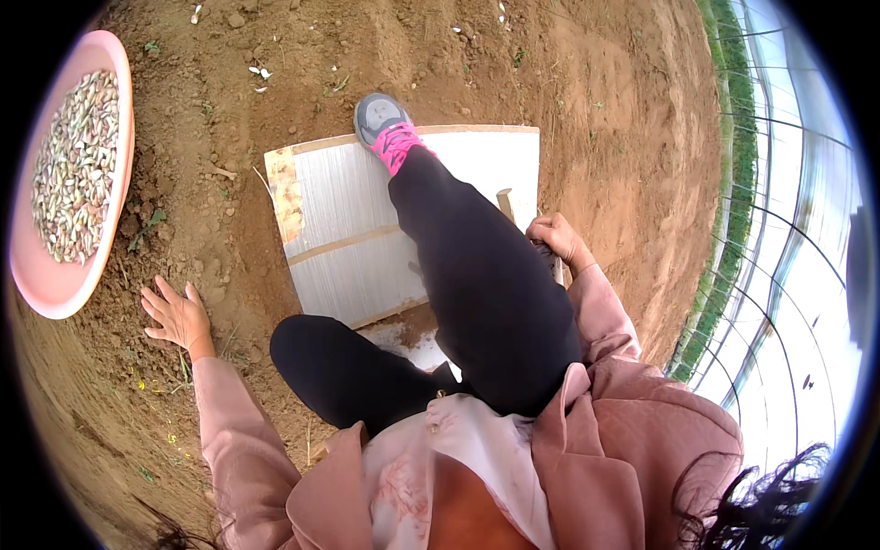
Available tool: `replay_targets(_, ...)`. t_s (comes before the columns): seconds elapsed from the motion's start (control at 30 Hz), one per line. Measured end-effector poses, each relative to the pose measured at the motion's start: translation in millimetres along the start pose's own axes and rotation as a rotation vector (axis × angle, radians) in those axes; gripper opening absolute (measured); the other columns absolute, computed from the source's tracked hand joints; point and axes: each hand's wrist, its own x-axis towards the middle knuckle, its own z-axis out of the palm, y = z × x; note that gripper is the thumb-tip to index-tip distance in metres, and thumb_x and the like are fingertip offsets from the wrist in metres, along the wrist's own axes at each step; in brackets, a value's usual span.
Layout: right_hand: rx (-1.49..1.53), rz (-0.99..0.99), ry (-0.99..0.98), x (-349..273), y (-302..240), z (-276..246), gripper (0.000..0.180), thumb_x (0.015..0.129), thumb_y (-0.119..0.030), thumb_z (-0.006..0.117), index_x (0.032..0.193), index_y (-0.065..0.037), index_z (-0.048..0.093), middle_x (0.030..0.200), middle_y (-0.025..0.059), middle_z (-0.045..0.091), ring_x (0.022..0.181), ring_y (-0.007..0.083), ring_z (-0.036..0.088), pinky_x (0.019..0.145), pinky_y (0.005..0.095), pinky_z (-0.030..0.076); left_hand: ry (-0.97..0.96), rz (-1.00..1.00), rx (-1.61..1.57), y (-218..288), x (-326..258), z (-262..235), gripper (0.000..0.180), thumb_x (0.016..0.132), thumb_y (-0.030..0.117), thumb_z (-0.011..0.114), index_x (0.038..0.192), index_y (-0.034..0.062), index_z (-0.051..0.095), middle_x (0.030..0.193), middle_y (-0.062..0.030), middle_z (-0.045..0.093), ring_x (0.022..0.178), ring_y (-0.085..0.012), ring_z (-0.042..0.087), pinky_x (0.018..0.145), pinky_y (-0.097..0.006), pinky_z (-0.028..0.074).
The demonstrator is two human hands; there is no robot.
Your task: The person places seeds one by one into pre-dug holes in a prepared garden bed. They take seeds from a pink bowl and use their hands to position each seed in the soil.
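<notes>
A pink basin (pixel 64 284) filled with pale cloves is seen at far left. The left hand (pixel 176 316) is pressed open and flat on the soil (pixel 275 55). On the white board (pixel 339 229), the right hand (pixel 559 240) is closed around a wooden tool handle (pixel 506 203), so repositioning seems underway.

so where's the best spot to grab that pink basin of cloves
By the near rim of the pink basin, probably, coming in from the side of the left hand, which rests flat on the soil just beside it. The rim flares out and sits clear of the cloves, giving fingers an edge to hook under.
</notes>
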Motion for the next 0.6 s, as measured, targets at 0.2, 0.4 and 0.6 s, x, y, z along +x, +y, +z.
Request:
replay_targets(0.2,-0.095,0.081,-0.159,64,-35,-17,0.022,0.061,-0.020,0.054,0.064,0.001,0.059,0.056,0.0052,0.054,0.055,0.0126,0.049,0.053,0.0243,0.039,0.046,0.019,-0.051,-6,0,10,0.061,0.073,0.041,0.050,0.124,0.0203,0.025,0.131,-0.0071,0.016,0.120,-0.0204,0.016,0.087,-0.055,0.015)
replay_targets(0.4,-0.229,-0.006,-0.152,119,-43,-30,0.021,0.063,-0.023,0.055,0.067,-0.003,0.059,0.059,0.0081,0.056,0.057,0.0151,0.052,0.055,0.0268,0.041,-0.096,-0.031,-0.063,4,0,4,0.063,0.073,0.037,0.051,0.126,0.0193,0.022,0.133,-0.0063,0.009,0.122,-0.0182,0.012,0.089,-0.053,0.013)
replay_targets(0.6,-0.227,-0.269,-0.248,142,-43,-24,0.021,0.067,-0.023,0.051,0.074,-0.005,0.058,0.065,0.0134,0.057,0.064,0.0245,0.055,0.062,0.0321,0.042,-0.282,-0.064,-0.031,-7,0,-23,0.063,0.075,0.035,0.049,0.127,0.0206,0.018,0.134,-0.0042,0.009,0.123,-0.0217,0.011,0.092,-0.051,0.014)
